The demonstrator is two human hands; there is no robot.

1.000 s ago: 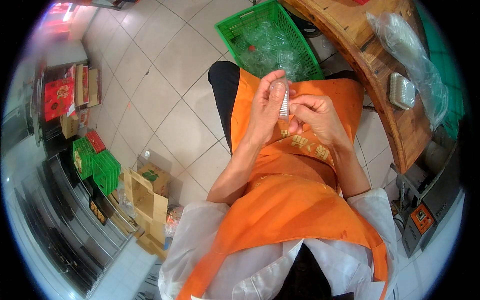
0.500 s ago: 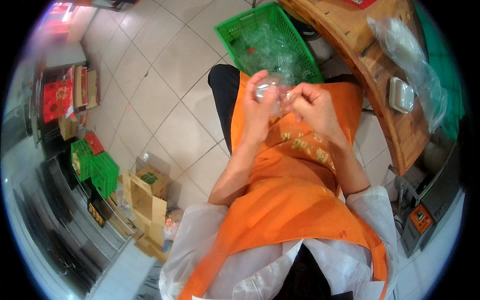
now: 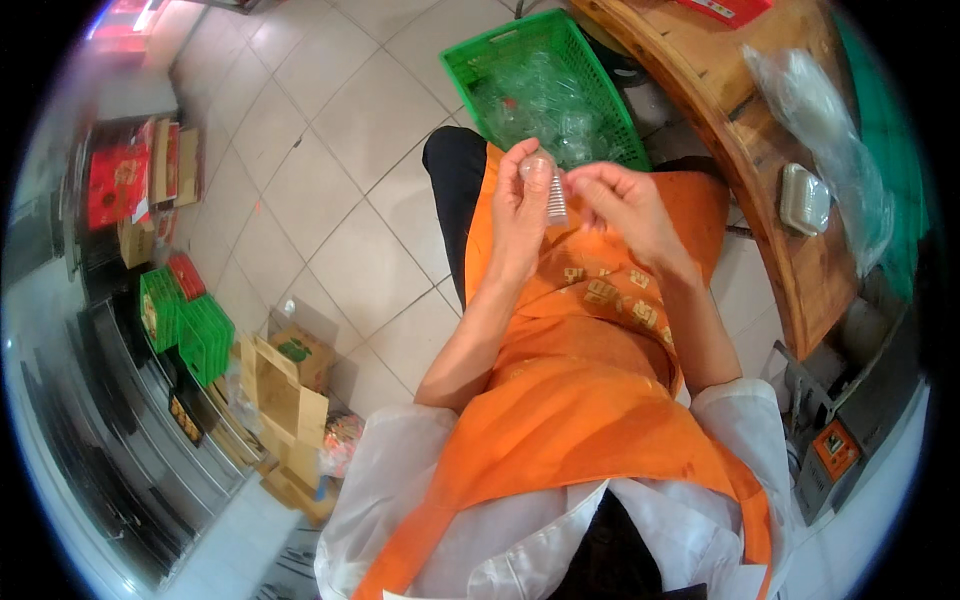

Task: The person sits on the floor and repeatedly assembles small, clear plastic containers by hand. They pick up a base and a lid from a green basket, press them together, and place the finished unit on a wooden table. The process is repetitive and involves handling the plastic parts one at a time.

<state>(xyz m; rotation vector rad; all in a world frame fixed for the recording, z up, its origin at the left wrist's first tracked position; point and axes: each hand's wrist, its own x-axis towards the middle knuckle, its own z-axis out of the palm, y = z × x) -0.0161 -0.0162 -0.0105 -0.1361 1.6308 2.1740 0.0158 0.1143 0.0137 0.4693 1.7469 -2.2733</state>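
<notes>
My left hand (image 3: 522,215) is closed on a clear plastic container (image 3: 557,200) with a ribbed side, held above my lap. The thumb lies across it, so part of its shape is hidden. Just to its right is my right hand (image 3: 622,200), its fingers curled in and the fingertips close to the container's edge. Whether those fingertips hold anything cannot be made out. Beyond both hands, a green plastic basket (image 3: 630,132) stands on the floor, with many clear plastic containers (image 3: 545,95) heaped in it.
A wooden table (image 3: 800,285) curves along the right, bearing a pale lidded box (image 3: 803,198) and a clear plastic bag (image 3: 830,120). To the left are open cardboard boxes (image 3: 290,400), green crates (image 3: 205,340) and red boxes (image 3: 118,188). An orange apron (image 3: 590,430) covers my lap.
The clear container has turned in my left hand, so its ribbed side now shows. My right hand has drawn slightly away from it, to the right.
</notes>
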